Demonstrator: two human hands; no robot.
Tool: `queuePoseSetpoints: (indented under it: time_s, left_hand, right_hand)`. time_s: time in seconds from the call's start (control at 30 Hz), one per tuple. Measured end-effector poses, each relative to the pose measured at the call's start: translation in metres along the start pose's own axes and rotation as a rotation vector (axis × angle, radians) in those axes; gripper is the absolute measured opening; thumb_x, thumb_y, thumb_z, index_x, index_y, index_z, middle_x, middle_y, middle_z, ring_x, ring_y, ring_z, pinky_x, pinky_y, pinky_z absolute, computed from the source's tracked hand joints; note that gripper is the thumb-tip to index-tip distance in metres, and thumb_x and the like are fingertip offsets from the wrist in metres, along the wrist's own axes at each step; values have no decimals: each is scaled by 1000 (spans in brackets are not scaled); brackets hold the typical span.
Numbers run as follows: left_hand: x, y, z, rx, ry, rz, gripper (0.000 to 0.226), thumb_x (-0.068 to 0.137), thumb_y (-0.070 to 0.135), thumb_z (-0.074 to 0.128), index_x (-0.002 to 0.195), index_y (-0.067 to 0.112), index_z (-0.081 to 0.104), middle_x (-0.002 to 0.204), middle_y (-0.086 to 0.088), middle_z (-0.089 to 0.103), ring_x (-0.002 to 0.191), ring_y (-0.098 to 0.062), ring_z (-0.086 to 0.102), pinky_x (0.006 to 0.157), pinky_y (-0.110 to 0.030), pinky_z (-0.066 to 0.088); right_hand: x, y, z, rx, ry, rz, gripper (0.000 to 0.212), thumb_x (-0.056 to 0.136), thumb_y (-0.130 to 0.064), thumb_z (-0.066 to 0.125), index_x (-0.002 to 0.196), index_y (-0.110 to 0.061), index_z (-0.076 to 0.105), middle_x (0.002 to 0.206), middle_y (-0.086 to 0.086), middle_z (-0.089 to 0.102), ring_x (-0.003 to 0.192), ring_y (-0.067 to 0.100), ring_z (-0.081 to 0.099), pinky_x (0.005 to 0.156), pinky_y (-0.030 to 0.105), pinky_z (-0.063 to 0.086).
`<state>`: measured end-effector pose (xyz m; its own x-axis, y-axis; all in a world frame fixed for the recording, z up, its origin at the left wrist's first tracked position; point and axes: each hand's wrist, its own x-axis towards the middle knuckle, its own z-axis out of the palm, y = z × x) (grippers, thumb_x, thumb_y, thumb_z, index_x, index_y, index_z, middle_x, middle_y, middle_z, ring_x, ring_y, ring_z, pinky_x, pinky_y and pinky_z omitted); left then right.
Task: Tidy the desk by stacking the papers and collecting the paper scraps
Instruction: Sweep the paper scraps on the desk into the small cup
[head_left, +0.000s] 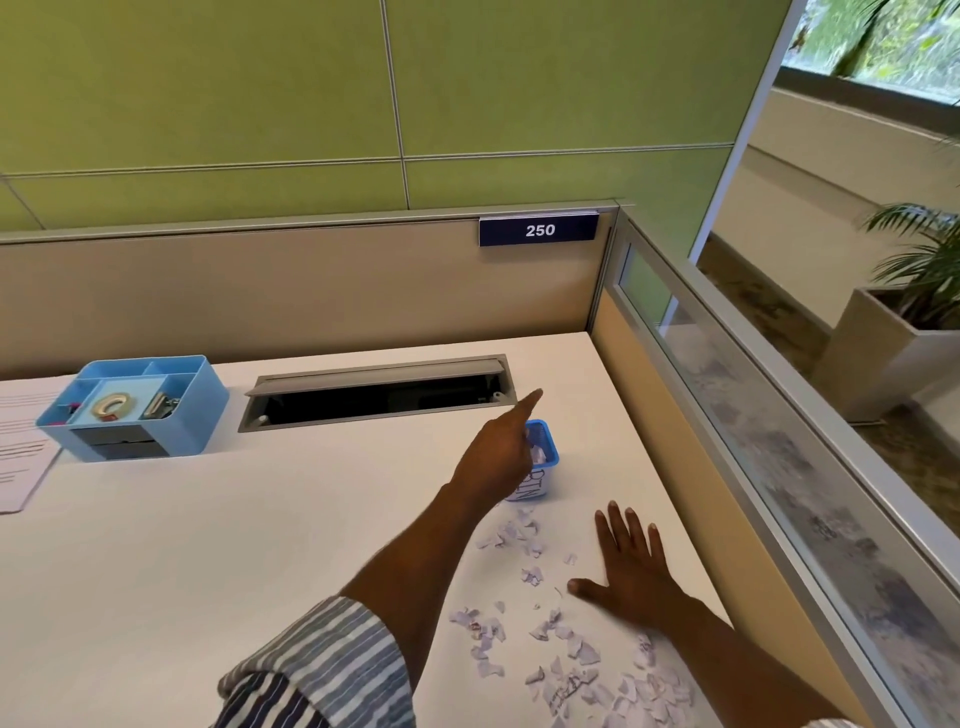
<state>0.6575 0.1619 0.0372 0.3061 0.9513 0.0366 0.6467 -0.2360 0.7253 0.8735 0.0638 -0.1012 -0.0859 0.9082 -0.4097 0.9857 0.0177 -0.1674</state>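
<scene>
Scraps (488, 636) lie near the bin (549, 453), so we hold our left hand (493, 462) over it, grip unclear, our right hand (631, 566) flat, likely to sweep.

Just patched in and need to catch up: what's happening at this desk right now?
A person is collecting torn paper scraps from the desk. The left hand reaches over a small blue bin that already holds some scraps; whether the hand grips any is hidden. The right hand lies flat on the desk beside the scraps, many still scattered. Papers lie at the far left.
</scene>
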Motion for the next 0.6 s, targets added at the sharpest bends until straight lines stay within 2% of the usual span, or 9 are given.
queuePoseSetpoints:
  time_s: [0.1, 0.17, 0.23, 0.37, 0.43, 0.53, 0.6]
  left_hand:
    - [-19, -17, -3, -81, 184, -18, 55, 99, 9, 40, 151, 27, 31, 151, 2, 43, 132, -16, 46, 100, -19, 36]
    - [-45, -46, 1, -8, 243, -31, 52, 101, 10, 39, 152, 19, 31, 157, 0, 34, 143, -15, 33, 113, -19, 22]
    - [-77, -87, 8, 169, 208, -59, 50, 102, 12, 39, 152, 14, 29, 160, -4, 26, 149, -20, 22, 119, -23, 11]
    - [-140, -152, 25, 436, 0, -130, 54, 104, 31, 35, 154, 15, 22, 162, -5, 9, 151, -24, 10, 120, -28, -2]
    - [-156, -155, 32, 464, -49, -152, 57, 102, 39, 36, 153, 14, 28, 162, -7, 14, 150, -28, 14, 118, -29, -6]
    - [-161, -144, 33, 548, -104, -177, 61, 96, 48, 35, 143, 10, 48, 152, -12, 39, 139, -35, 40, 114, -31, -4]
    - [-161, -141, 32, 604, -92, -182, 65, 96, 51, 27, 142, 11, 49, 151, -10, 41, 137, -33, 43, 114, -33, -3]
  right_hand:
    - [0, 0, -1, 0, -5, 0, 128, 58, -100, 9, 150, -16, -20, 149, 3, -40, 142, 25, -33, 114, 49, -21]
    - [0, -1, -1, 4, -7, 0, 129, 57, -100, 8, 150, -15, -21, 150, 4, -39, 142, 25, -33, 114, 49, -21]
    - [0, -1, -2, 8, -11, 1, 130, 55, -100, 6, 150, -15, -21, 151, 4, -38, 143, 26, -33, 114, 49, -20]
    - [0, -2, -3, 0, -6, 9, 130, 55, -99, 5, 150, -14, -20, 147, 3, -41, 144, 27, -30, 115, 50, -18]
    - [-1, -3, -4, -11, -11, 14, 128, 57, -97, 7, 150, -14, -21, 147, 3, -40, 144, 28, -29, 115, 50, -17]
    - [-2, -5, -5, -16, -19, 17, 125, 61, -95, 11, 150, -14, -21, 153, 6, -36, 144, 29, -29, 116, 51, -16]
    - [-2, -5, -6, -12, -22, 16, 125, 60, -95, 10, 150, -14, -21, 153, 6, -36, 144, 29, -29, 116, 51, -16]
